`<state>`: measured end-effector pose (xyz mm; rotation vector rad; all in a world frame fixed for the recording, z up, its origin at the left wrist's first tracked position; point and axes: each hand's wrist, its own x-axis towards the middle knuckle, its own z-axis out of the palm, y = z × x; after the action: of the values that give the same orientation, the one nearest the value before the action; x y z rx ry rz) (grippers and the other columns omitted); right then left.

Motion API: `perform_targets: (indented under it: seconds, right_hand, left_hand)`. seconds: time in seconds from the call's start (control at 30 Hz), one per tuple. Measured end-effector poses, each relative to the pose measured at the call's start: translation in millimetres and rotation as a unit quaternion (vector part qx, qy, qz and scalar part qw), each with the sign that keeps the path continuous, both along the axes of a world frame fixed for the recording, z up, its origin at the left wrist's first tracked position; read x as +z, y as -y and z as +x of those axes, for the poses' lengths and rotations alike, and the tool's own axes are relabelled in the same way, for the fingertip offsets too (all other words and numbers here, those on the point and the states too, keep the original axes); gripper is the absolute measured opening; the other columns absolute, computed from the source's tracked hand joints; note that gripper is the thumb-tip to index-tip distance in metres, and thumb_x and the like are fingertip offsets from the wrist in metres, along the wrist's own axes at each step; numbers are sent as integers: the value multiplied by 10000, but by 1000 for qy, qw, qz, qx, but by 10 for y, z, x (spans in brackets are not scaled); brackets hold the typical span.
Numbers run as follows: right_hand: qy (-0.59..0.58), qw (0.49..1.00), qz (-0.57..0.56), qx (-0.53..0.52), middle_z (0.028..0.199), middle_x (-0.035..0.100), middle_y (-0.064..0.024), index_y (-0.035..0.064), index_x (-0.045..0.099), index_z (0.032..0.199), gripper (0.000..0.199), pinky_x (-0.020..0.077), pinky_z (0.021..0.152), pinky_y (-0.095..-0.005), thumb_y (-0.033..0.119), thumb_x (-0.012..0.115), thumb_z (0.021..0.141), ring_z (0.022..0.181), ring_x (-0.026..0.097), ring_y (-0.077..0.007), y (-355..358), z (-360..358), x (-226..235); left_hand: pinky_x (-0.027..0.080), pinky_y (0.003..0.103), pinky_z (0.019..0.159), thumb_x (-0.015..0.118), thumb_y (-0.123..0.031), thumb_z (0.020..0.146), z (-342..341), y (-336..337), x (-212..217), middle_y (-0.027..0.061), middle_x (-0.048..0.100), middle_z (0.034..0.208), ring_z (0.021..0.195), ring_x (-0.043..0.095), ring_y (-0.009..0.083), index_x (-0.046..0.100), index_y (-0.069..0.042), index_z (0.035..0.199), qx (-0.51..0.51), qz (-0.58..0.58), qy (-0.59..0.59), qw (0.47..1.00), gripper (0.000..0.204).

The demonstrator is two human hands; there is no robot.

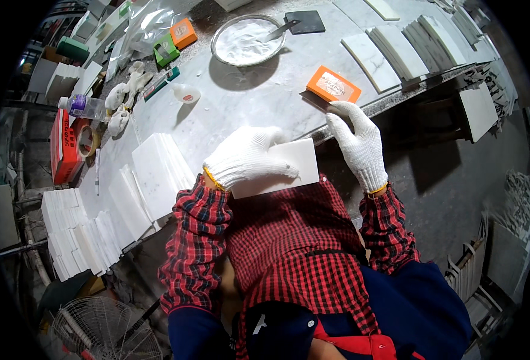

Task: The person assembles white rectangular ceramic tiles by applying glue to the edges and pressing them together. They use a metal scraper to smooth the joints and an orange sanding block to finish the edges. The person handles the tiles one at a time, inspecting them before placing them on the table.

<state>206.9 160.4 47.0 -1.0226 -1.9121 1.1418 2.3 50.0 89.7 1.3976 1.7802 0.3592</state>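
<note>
My left hand [247,157], in a white knit glove, is closed on a smooth white stone tile [304,157]. The tile is held in front of my checked apron at the near edge of the marble-topped table [241,99]. My right hand [361,144], gloved the same way, reaches to the table edge with its thumb and fingers apart. Its fingertips are beside the lower edge of an orange block [332,85] with a pale label; I cannot tell whether they touch it. No object shows in the right hand.
A metal bowl [229,55] of white powder holds a putty knife [283,29]. White tiles [157,168] stand stacked at left; marbled tiles [397,54] at far right. A small white bottle [186,93], gloves [134,81] and a fan [106,330] are also around.
</note>
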Motion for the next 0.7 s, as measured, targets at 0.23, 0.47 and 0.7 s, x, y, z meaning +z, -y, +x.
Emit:
perform_targets:
  seconds: [0.23, 0.47, 0.7]
  right_hand:
    - [15, 995, -90, -45, 806, 706, -33, -32, 723, 1031, 202, 487, 667, -234, 154, 705, 954, 733, 588, -51, -58, 318, -68]
    - [65, 990, -120, -46, 820, 717, -26, -41, 725, 993, 251, 490, 679, -222, 174, 794, 883, 757, 607, -41, -31, 551, -156]
    - [26, 981, -185, -43, 792, 685, 3, -29, 716, 987, 276, 452, 637, -208, 210, 802, 879, 712, 570, -30, 56, 462, -230]
  left_hand:
    - [559, 390, 819, 790, -406, 698, 59, -112, -65, 210, 735, 974, 905, 727, 327, 703, -42, 1103, 15, 8, -73, 997, 552]
    - [555, 420, 853, 777, -421, 700, 69, -116, -101, 201, 727, 997, 949, 713, 353, 684, -73, 1153, 24, 69, -120, 990, 578]
    - [530, 441, 868, 786, -444, 723, 9, -23, -328, 161, 692, 1013, 976, 667, 348, 685, -91, 1125, 10, 207, -174, 963, 544]
